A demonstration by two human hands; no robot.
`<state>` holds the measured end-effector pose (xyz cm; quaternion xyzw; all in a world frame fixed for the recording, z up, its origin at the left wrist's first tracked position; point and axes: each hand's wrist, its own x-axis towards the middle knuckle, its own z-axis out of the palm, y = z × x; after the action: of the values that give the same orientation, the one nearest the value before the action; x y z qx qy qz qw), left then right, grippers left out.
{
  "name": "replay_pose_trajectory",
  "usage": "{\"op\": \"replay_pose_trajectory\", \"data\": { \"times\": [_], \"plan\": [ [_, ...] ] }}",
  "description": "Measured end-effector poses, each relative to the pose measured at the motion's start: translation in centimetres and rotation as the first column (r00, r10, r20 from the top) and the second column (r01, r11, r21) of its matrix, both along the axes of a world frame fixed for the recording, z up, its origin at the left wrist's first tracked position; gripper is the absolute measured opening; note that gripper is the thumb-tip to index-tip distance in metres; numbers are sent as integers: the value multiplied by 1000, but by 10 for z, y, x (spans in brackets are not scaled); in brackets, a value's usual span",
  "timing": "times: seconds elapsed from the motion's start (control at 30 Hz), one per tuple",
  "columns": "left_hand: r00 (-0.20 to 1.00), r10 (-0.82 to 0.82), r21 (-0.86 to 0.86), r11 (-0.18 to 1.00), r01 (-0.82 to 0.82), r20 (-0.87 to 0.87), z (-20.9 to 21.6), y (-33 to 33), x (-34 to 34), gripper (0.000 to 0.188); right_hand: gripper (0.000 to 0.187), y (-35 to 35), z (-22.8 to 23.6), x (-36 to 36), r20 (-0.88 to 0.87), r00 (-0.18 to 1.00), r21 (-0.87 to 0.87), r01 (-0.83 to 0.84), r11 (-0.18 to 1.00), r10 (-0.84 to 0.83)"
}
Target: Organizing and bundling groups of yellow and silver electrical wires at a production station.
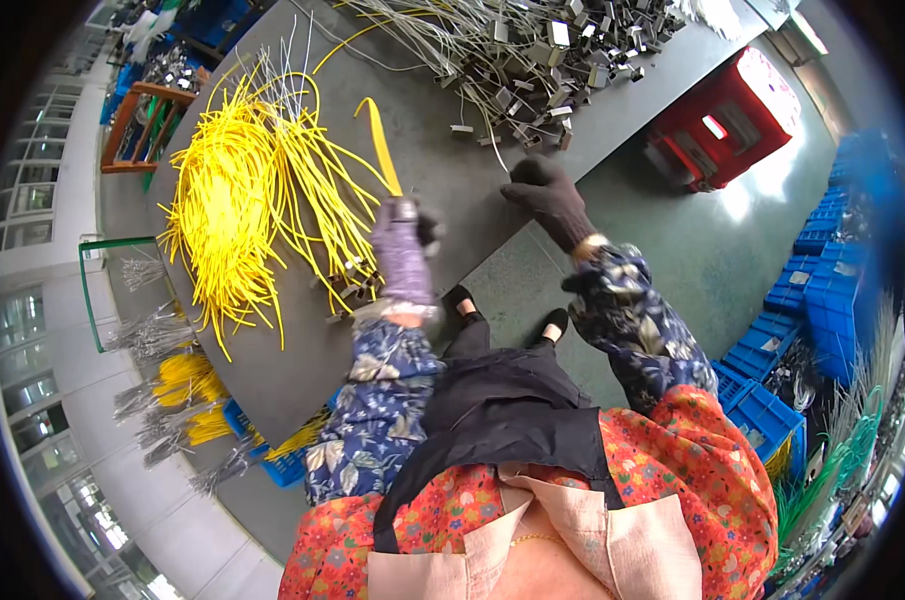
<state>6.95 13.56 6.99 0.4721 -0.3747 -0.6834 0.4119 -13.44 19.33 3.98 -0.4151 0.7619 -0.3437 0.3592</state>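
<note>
My left hand (405,240), in a purple knit glove with dark fingers, is closed around the lower end of a yellow tube (381,145). The tube stands up from the fist and bends over at its top. To its left on the grey table lies a large bundle of yellow tubes (228,205) with thin wires coming out of their far ends. My right hand (553,198), in a dark brown glove, is pinched over the table's edge. A thin white wire (497,146) runs from the pile of wires with metal pieces (543,65) to its fingers.
The grey table (303,365) has its edge close to my body. A red plastic container (728,120) stands on the floor at the far right. Blue crates (763,415) line the right side. More yellow and white wire bundles (188,390) sit left of the table.
</note>
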Motion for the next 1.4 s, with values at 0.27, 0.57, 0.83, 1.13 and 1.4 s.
{"op": "replay_pose_trajectory", "data": {
  "times": [0.27,0.57,0.83,1.13,1.4],
  "plan": [
    [809,-55,300,912,279,-586,-70,12,-70,12,22,248,-32,29,114,873,439,-473,764,475],
    [924,-128,-62,992,113,-360,4,-64,-60,18,19,532,-136,15,199,946,908,-277,314,257],
    [975,-62,-139,990,32,-213,61,-82,-49,18,19,468,-99,18,59,956,792,-219,570,286],
    [900,-354,-45,934,355,-253,8,-55,-42,17,30,453,-79,17,103,982,749,-181,638,158],
    [685,-727,-26,685,729,54,29,85,-43,28,33,457,-84,19,92,994,797,-112,593,64]
  ]
}}
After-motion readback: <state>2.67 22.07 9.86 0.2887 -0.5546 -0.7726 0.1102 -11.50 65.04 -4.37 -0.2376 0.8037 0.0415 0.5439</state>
